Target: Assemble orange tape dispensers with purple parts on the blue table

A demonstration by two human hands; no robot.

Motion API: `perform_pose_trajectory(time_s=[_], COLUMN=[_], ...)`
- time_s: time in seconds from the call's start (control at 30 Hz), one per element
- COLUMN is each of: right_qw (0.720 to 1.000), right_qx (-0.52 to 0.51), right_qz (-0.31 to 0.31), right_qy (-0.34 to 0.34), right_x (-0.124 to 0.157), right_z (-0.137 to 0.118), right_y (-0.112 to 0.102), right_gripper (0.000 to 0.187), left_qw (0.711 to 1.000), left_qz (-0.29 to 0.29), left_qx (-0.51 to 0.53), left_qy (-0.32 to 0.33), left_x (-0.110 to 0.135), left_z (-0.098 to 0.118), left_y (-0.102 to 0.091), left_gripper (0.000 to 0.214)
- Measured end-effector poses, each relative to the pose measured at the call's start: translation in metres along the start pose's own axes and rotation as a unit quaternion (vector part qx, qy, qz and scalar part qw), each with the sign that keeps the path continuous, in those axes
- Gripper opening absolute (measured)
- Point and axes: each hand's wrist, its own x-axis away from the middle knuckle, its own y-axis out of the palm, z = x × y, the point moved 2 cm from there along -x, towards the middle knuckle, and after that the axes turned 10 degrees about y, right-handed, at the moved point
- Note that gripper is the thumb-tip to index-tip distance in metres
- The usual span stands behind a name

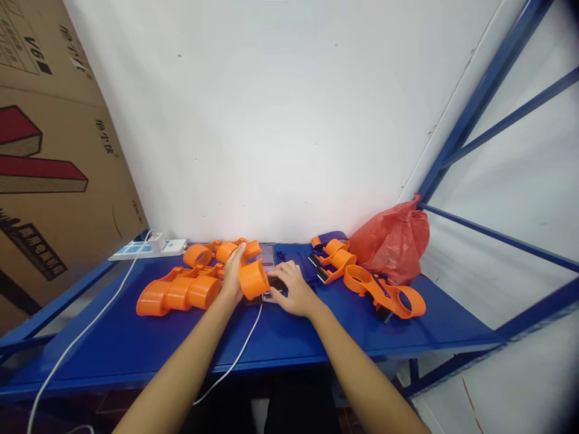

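Observation:
My left hand (234,272) is wrapped round an orange plastic tape dispenser (252,279), whose round core faces me just above the blue shelf (289,337). My right hand (294,287) rests next to it, fingers curled on a small dark part (275,283) at the dispenser's end. Left of my hands lies a row of orange dispensers (176,293); more of them (221,250) lie behind. Several others (384,289) lie to the right, near a blue piece (332,237).
A red plastic bag (393,238) sits at the right back of the shelf. A white power strip (147,247) lies at the left back, its white cable (90,328) trailing toward me. Large cardboard boxes (40,157) stand at the left. Blue rack struts (479,108) rise on the right.

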Motion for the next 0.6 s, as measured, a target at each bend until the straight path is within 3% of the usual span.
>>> perform_pose_trajectory(time_s=[0.13, 0.23, 0.33, 0.43, 0.6], right_qw=[0.995, 0.996, 0.995, 0.986, 0.926], right_qx=[-0.102, -0.091, -0.092, -0.135, -0.278], right_qz=[0.014, 0.006, 0.033, 0.095, 0.211], right_qy=[-0.004, -0.002, -0.006, 0.036, 0.145], right_x=[0.001, 0.001, -0.001, -0.003, -0.013], right_z=[-0.002, -0.003, 0.000, 0.008, 0.032], right_y=[-0.004, 0.000, 0.002, 0.004, 0.002], right_gripper=[0.070, 0.083, 0.073, 0.057, 0.057], left_qw=[0.991, 0.981, 0.980, 0.985, 0.987], left_qz=[0.037, 0.045, 0.036, 0.025, -0.028], left_qx=[-0.075, -0.128, -0.145, -0.139, -0.154], left_qy=[0.105, 0.136, 0.133, 0.103, 0.033], left_x=[-0.002, -0.004, -0.003, -0.001, -0.002], left_z=[-0.005, -0.008, -0.009, -0.009, -0.009], left_y=[-0.004, -0.007, -0.006, -0.003, -0.001], left_gripper=[0.046, 0.050, 0.054, 0.054, 0.047])
